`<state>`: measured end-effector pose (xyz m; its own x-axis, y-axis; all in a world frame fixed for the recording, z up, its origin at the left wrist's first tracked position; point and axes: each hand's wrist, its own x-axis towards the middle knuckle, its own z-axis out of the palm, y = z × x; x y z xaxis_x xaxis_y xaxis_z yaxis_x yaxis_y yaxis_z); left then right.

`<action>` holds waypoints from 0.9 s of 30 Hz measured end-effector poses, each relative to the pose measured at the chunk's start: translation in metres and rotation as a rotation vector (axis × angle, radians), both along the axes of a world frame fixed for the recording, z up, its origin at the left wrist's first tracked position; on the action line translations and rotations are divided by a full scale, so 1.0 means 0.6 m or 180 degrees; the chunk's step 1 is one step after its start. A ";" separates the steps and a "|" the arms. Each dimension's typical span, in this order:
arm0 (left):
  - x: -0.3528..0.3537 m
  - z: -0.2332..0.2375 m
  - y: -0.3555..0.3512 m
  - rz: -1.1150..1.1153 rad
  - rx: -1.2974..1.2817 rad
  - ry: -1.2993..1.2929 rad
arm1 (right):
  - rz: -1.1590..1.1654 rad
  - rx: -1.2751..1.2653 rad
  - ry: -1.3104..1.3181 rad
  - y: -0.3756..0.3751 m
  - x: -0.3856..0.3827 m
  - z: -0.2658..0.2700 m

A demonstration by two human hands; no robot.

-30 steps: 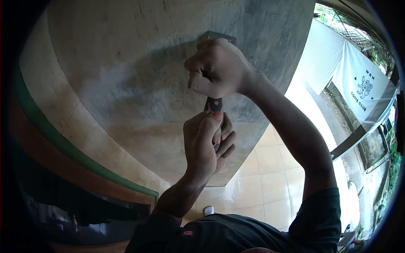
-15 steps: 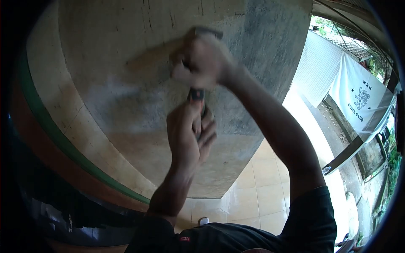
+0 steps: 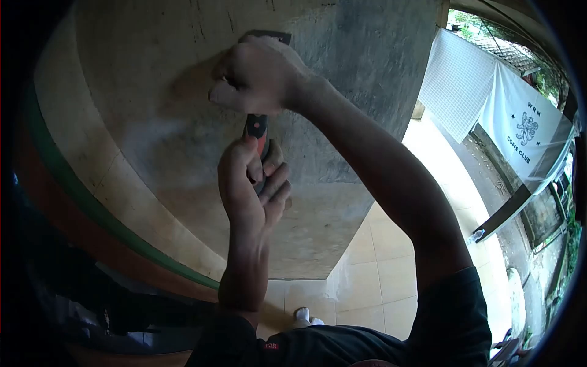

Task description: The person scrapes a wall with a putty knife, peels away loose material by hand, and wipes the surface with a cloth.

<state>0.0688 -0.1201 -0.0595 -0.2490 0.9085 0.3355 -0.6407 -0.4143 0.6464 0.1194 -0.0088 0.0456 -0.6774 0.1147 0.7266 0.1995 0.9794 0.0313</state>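
Observation:
A scraper-like tool with a black and red handle (image 3: pixel 257 126) is held up against the grey-brown wall (image 3: pixel 330 238). My left hand (image 3: pixel 252 180) is wrapped round the lower part of the handle, thumb along it. Above it, my right hand (image 3: pixel 260 73) is closed round the upper part, near the flat dark blade (image 3: pixel 275 37) that shows past the knuckles at the wall surface. How the blade meets the wall is hidden by my right hand.
A green stripe (image 3: pixel 122 235) edges the curved wall at the left. Below are floor tiles (image 3: pixel 361 293) and a foot (image 3: pixel 302 314). On the right hang a printed white banner (image 3: pixel 520 131) and a pale sheet (image 3: pixel 458 79), with a slanted post (image 3: pixel 504 214) beneath.
Both hands and the tool have moved left in view, the right hand also slightly up. Both still hold the tool. More of the feet shows below.

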 end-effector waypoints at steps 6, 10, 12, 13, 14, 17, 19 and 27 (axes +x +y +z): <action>0.017 -0.037 -0.020 -0.0018 -0.0254 -0.0091 | -0.0154 0.0387 -0.0366 0.006 0.001 -0.053; -0.015 0.005 0.007 -0.0037 0.0048 0.0046 | -0.0195 0.0147 -0.0159 0.002 -0.012 0.000; 0.000 -0.012 -0.009 -0.0020 0.0024 0.0040 | -0.0196 0.0025 -0.0161 -0.001 -0.003 -0.005; 0.005 -0.035 -0.017 -0.0130 -0.0079 0.0011 | -0.0201 0.0024 -0.0155 0.000 0.002 -0.026; 0.008 -0.042 -0.019 -0.0257 -0.0138 0.0012 | -0.0108 0.0149 -0.0199 0.000 0.009 -0.047; 0.006 -0.027 -0.014 -0.0210 -0.0065 0.0139 | 0.0004 0.0339 -0.0212 0.007 0.011 -0.022; -0.005 0.003 -0.001 -0.0262 -0.0029 0.0235 | -0.0462 0.0164 0.0068 0.002 0.003 0.036; 0.002 -0.009 0.024 -0.0466 -0.0076 0.0519 | -0.0231 0.0685 -0.0217 0.026 0.035 -0.011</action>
<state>0.0702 -0.1054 -0.0651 -0.0581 0.9392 0.3384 -0.5789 -0.3078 0.7550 0.1403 0.0071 0.0392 -0.7214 0.0123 0.6924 0.2595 0.9318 0.2538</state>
